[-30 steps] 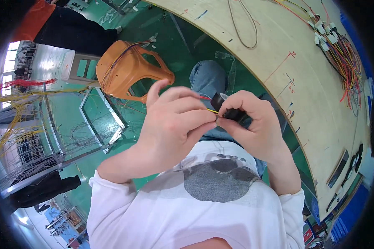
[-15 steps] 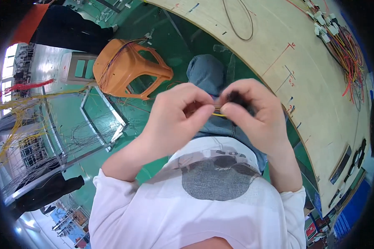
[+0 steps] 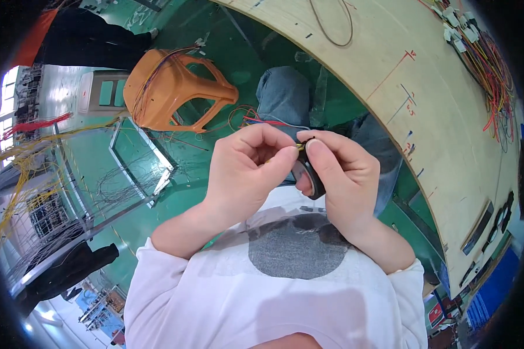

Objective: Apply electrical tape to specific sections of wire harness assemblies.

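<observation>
Both of my hands meet in front of my lap. My right hand (image 3: pixel 346 174) is closed on a roll of black tape (image 3: pixel 317 183), a fingertip showing through its ring. The thumb presses the tape near its upper edge. My left hand (image 3: pixel 247 166) pinches a thin yellow wire (image 3: pixel 300 146) right beside the tape. Most of the wire is hidden by the fingers. Red and grey wires (image 3: pixel 268 121) trail across my knee beyond the hands.
A pale wooden board (image 3: pixel 384 64) with drawn marks curves along the right. On it lie a bundle of coloured wires with white connectors (image 3: pixel 489 75) and a wire loop (image 3: pixel 349 35). An orange stool (image 3: pixel 174 93) and a metal frame (image 3: pixel 140 151) with hanging wires stand left. A person (image 3: pixel 87 38) is at upper left.
The tape roll has turned and now shows its ring below the right fingers. My hands have drawn closer together, the right one shifting left. More of the red wires shows over my knee.
</observation>
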The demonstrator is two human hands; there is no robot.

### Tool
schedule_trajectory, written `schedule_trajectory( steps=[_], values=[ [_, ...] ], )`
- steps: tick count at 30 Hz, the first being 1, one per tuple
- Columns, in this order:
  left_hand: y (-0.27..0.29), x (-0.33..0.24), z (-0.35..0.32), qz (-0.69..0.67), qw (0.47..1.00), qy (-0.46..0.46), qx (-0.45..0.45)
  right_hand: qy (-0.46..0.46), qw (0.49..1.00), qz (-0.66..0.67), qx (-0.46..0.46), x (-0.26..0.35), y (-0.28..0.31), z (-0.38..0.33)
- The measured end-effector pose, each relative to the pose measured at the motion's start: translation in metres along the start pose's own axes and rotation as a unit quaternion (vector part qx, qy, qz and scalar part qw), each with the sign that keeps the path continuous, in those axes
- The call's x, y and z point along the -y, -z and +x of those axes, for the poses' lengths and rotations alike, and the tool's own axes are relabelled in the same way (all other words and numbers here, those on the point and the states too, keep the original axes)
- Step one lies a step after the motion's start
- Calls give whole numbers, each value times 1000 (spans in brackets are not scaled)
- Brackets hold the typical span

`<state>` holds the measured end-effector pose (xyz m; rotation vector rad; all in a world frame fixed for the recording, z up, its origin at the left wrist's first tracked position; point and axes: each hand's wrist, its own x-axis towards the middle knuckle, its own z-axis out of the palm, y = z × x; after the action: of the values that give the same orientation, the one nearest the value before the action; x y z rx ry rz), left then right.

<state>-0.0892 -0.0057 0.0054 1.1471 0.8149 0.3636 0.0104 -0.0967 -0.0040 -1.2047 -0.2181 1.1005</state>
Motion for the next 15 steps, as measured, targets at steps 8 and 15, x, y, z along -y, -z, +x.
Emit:
schedule_trajectory(
  steps=[8, 15],
  values=[
    [-4, -2, -1, -51, 997, -37, 36, 65, 996, -57, 28, -7, 3, 3],
    [10, 5, 6, 28, 996, -79, 7, 226, 936, -269, -27, -8, 22, 17]
  ],
)
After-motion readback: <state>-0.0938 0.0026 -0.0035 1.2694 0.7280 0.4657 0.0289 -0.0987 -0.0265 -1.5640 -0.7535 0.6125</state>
